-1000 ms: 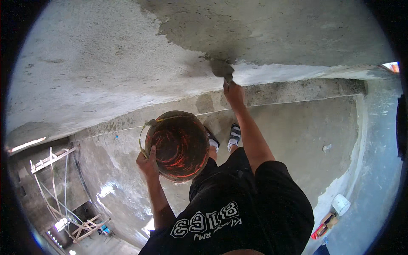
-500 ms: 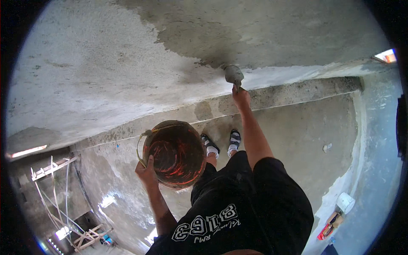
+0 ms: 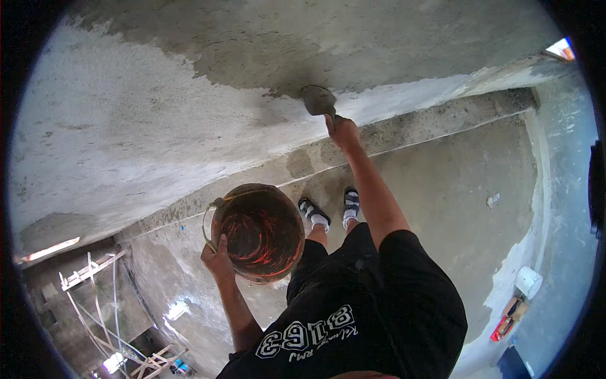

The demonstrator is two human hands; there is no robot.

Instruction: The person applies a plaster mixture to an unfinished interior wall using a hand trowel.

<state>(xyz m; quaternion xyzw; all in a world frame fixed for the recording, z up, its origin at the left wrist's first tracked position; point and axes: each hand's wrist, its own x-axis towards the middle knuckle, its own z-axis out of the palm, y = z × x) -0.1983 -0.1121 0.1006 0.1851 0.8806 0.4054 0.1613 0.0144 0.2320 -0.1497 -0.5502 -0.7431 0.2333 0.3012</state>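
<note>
A grey trowel [image 3: 319, 100] is in my right hand [image 3: 343, 131], fingers closed round its handle, the blade at the lower border of a dark, damp plaster patch on the wall [image 3: 126, 114]. Whether the blade touches the plaster I cannot tell. Low on the left, my left hand [image 3: 218, 258] grips the handle and rim of a dark bucket [image 3: 265, 235], tilted so its orange-streaked inside shows; only a thin residue is visible in it. My sandalled feet stand on the concrete floor [image 3: 442, 202] below.
A concrete ledge [image 3: 454, 114] runs along the wall's base. A pale blue-grey wall [image 3: 565, 189] rises at the right, beside a white container [image 3: 528, 282] and a red box [image 3: 503, 327]. At lower left is timber scaffolding [image 3: 88, 273] with pale poles.
My trowel went right and down, then back up and left, its blade now looking darker. The bucket sits a little lower in the picture than a second ago.
</note>
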